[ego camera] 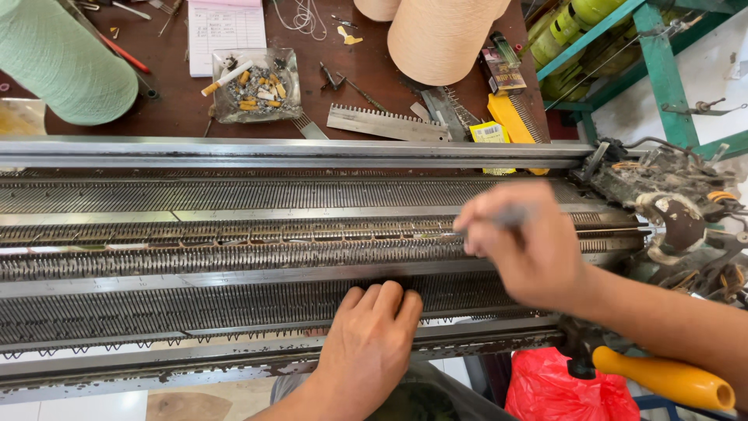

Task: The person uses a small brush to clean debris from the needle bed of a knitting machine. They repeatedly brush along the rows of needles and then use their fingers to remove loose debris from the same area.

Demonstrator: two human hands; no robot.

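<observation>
at the bottom centre, the left hand (370, 343) lies flat on the front needle bed (195, 308) of the flat knitting machine, fingers together and pressing down, likely to steady itself. just right, an orange handle (662, 378) sticks out at the lower right over a red bag (569, 390). above it, the right hand (530, 242) is blurred; its fingers seem pinched on a thin grey tool (506, 218) aimed at the middle needle row (234, 234), but what the tip touches cannot be made out. further up, beyond the top rail, the bench holds a glass ashtray (257, 86), a metal comb (386, 123), a beige yarn cone (440, 35) and a green cone (62, 62), both cut off.
</observation>
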